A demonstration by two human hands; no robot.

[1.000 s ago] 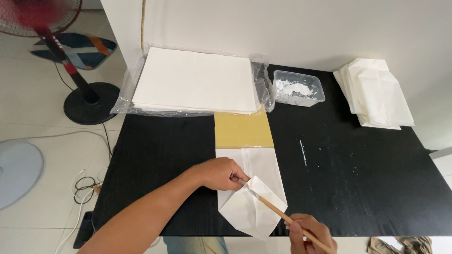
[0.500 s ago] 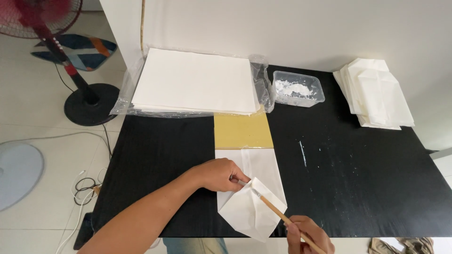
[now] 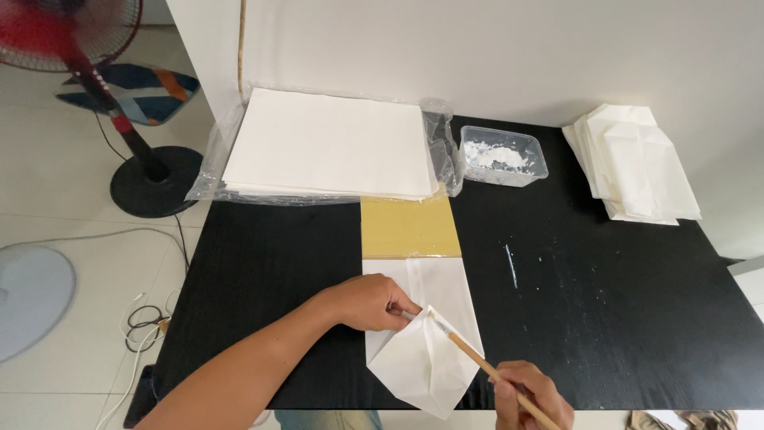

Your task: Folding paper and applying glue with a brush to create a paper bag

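Brushing paste onto a folded paper bag (image 3: 426,350) at the bottom centre of the frame.
The right hand (image 3: 532,396) grips a brush (image 3: 477,362), tip at the flap; the left hand (image 3: 370,302) pins the fold flat with its fingers. Pressing the flap shut seems due. Farther back, a clear tub (image 3: 504,156) holds white paste; a plastic wrap (image 3: 213,163) holds paper sheets (image 3: 330,143).

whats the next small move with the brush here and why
Probably draw the brush along the folded flap's edge. Its tip sits at the fold of the white paper bag, and the left hand pins the paper flat beside it.
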